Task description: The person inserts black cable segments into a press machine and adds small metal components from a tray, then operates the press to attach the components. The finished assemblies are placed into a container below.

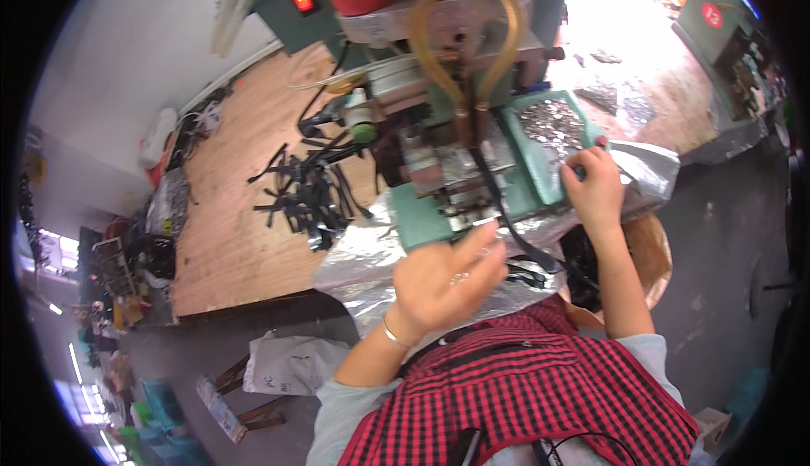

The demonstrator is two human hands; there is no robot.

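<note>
My left hand [447, 285] reaches to the front of the green bench press [422, 217]. Its fingers are bent together, with small shiny metal pieces [460, 279] showing between them, and its fingertips are close to the press's metal die [468, 213]. A black strap [499, 196] runs down from the die area past these fingertips. My right hand [597, 186] is closed at the right edge of a green tray [548, 181]. Something dark shows at its curled fingers, too small to name. Beside its knuckles is a red knob [601, 141].
Small metal parts [553, 124] fill the tray's far end. Cut black straps [308, 192] lie piled on the wooden table [245, 247] at left. A yellowish hose [422, 23] loops above the die. Silver sheeting [363, 276] covers the front edge; an open bag [654, 255] stands below right.
</note>
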